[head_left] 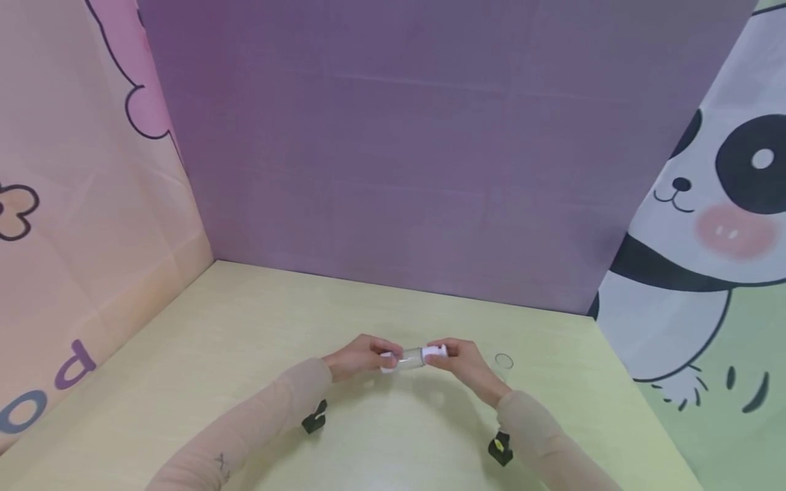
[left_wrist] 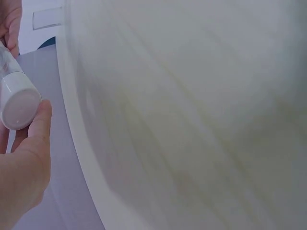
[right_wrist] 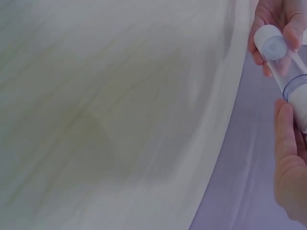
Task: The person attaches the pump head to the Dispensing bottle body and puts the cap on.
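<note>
- A clear cylindrical bottle with two white ends point(head_left: 410, 359) is lying crosswise between the fingertips of both hands, above the table.
- The left hand point(head_left: 362, 356) is pinching one smooth white end between thumb and fingers, partly covering it.
- The right hand point(head_left: 463, 361) is pinching the opposite white end, its fingers hiding part of that piece.
- A clear, round-rimmed hollow cylinder point(head_left: 504, 361) is standing on the table near the right fingers, just to their right; its see-through wall is barely showing.
- A small black block point(head_left: 315, 417) is sitting under the left cuff, nearer the person than the left fingers.
- A second black block with a yellow mark point(head_left: 500, 449) is sitting under the right cuff, behind the right fingers.
- A pale yellow tabletop point(head_left: 276, 314) is spreading beneath all the fingers.
- A plain purple backdrop point(head_left: 399, 170) is rising beyond the fingertips.
- A panda-printed cloth panel point(head_left: 669, 320) is hanging well to the right of the fingers, a pink cartoon-printed panel point(head_left: 80, 204) well to their left.
</note>
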{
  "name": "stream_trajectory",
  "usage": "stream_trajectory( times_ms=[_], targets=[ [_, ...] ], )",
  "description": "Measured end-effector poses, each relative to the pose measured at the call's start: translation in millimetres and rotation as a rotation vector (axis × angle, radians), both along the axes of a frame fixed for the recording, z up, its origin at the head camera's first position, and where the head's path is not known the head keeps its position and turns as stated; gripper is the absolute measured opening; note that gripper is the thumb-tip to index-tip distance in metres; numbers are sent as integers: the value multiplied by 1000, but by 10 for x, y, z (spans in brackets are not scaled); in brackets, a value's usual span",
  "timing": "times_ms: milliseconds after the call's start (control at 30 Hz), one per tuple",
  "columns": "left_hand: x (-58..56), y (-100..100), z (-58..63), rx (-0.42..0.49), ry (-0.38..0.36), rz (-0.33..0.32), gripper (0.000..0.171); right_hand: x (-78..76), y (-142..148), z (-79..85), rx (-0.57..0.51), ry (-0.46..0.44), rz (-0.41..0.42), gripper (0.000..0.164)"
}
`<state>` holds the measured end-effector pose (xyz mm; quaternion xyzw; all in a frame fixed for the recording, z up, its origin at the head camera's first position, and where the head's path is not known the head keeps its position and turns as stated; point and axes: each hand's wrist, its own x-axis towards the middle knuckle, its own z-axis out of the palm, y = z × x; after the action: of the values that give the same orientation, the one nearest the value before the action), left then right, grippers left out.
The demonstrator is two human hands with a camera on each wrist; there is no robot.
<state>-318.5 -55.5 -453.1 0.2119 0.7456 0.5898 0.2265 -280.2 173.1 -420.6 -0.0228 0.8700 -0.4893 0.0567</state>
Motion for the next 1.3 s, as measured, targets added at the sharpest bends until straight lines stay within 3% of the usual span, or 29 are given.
stream_trajectory(
  times_ms=[1067,1300],
  targets=[
    [-3,-17,-39,-1,-9,5,31,10,6,-40,-21,-8,22,43],
    [-2,-64,-28,0,1,-1,35,12,97,-3,-152,4,89,45]
  ],
)
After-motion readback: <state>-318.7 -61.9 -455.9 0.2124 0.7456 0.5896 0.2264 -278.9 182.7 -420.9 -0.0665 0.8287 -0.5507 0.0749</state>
